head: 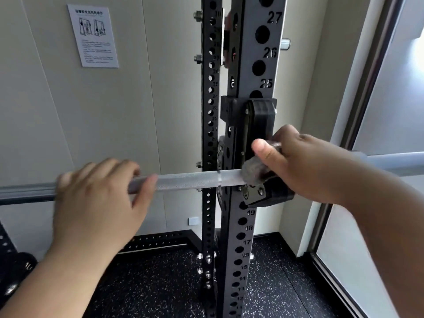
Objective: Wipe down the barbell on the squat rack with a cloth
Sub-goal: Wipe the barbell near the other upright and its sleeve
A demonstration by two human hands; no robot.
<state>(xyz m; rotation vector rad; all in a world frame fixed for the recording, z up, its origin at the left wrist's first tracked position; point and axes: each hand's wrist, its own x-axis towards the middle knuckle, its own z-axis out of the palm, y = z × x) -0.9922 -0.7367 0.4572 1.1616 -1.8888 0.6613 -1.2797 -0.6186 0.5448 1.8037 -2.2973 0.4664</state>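
A silver knurled barbell runs across the view, resting in the black hook of the squat rack upright. My right hand grips a small grey cloth wrapped round the bar right at the hook, thumb on top. My left hand is blurred and lies over the bar further left, fingers curled over its top and thumb under it. The bar's right end continues past my right wrist.
A second black perforated upright stands just behind the rack post. A paper notice hangs on the pale wall. Speckled black rubber flooring lies below, a glass door frame is on the right, and a dark weight plate at lower left.
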